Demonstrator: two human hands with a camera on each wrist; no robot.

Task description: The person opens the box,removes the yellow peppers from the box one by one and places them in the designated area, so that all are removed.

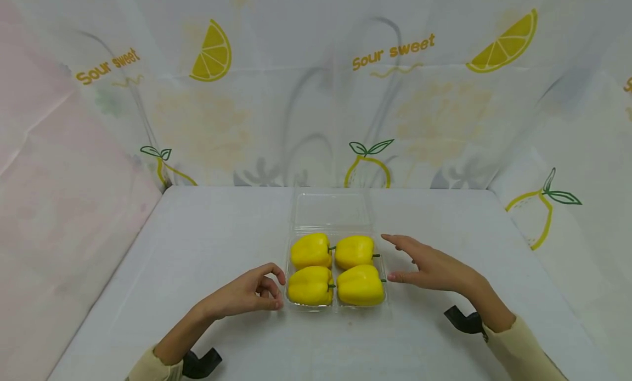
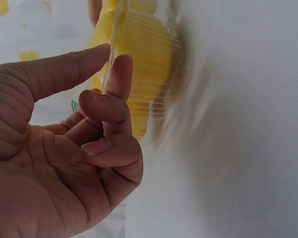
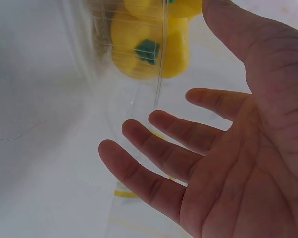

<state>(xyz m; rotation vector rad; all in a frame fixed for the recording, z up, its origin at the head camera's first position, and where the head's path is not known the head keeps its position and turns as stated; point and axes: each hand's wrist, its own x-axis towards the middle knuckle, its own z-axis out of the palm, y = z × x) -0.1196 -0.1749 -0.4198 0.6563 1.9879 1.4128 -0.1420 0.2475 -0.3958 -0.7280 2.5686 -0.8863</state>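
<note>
Several yellow bell peppers (image 1: 360, 285) with green stems lie in two rows inside a clear plastic clamshell box (image 1: 336, 308). Its transparent lid (image 1: 332, 211) is folded back away from the person. At the box's left side is the left hand (image 1: 249, 293), its fingers loosely bent and fingertips right at the rim. In the left wrist view, the rim (image 2: 109, 74) passes between the thumb tip and the index finger, which stand apart. The right hand (image 1: 434, 265) hovers off the right side, fingers spread and palm toward the peppers, holding nothing.
The box stands on a white-covered table (image 1: 222, 222). Behind it hangs a pale cloth (image 1: 276, 106) printed with lemons and "Sour sweet". A pinkish sheet (image 1: 64, 205) borders the left side. Black straps with mounts (image 1: 202, 364) are on both wrists.
</note>
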